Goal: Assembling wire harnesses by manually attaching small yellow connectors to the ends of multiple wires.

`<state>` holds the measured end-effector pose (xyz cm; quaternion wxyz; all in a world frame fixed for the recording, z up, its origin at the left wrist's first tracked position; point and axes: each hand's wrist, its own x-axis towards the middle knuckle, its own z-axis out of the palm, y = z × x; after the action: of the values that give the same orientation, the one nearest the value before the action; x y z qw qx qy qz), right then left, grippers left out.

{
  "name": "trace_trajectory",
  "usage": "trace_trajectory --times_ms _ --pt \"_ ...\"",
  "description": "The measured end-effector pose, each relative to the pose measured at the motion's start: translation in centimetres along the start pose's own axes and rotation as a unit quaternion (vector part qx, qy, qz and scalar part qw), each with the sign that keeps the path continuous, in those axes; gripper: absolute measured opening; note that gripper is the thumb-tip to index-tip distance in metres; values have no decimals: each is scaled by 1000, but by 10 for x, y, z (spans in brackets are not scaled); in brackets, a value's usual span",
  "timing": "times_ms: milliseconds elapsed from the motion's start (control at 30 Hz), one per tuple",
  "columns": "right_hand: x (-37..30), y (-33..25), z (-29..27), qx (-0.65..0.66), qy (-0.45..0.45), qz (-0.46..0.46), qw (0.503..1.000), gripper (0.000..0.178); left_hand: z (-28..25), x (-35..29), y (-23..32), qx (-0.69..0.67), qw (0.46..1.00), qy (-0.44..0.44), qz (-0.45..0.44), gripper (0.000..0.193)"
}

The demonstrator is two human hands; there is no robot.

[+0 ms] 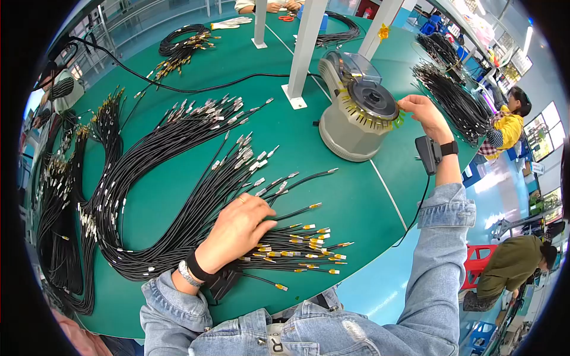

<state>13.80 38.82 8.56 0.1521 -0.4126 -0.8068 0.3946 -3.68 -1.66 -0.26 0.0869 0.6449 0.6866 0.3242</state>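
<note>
My left hand (239, 226) lies over a bundle of black cables (190, 210), its fingers bent and the thumb apart from them. Beside its thumb, one cable with a yellow-marked end (314, 206) runs out to the right. Below are several more cables with yellow-marked ends (312, 241); the ends above the hand are white or clear (243, 151). My right hand (428, 114) pinches at the right edge of a grey round dispenser (356, 127), which has a dark disc and yellow tabs around it. What sits between those fingertips is too small to make out. Green pieces (398, 120) show below them.
More cable bundles lie at the left (56, 237), far left (178, 50) and far right (454, 98) of the green table (332, 196). Metal posts (301, 65) rise behind the dispenser. A black cord (178, 89) crosses the table. Other people work around it.
</note>
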Motion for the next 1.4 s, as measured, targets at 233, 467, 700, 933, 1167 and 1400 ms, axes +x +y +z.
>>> trace_trajectory --times_ms 233,467,700,933,1167,1400 --pt "-11 -14 -3 92 5 -34 995 13 -7 5 -14 134 985 98 -54 15" --pt "-89 -49 54 342 -22 -120 932 11 0 -2 -27 145 984 45 -95 16" --pt "-176 -55 140 423 -58 -77 901 11 -6 -3 -24 130 980 125 -83 13" --pt "-220 -65 230 543 -89 19 835 5 -3 -13 -1 -104 962 169 -185 5" --pt "-225 -77 265 550 -65 -3 833 4 -6 -22 9 -43 971 218 -94 9" --pt "-223 -80 272 540 -57 -16 840 4 -5 -25 11 5 974 214 -72 10"
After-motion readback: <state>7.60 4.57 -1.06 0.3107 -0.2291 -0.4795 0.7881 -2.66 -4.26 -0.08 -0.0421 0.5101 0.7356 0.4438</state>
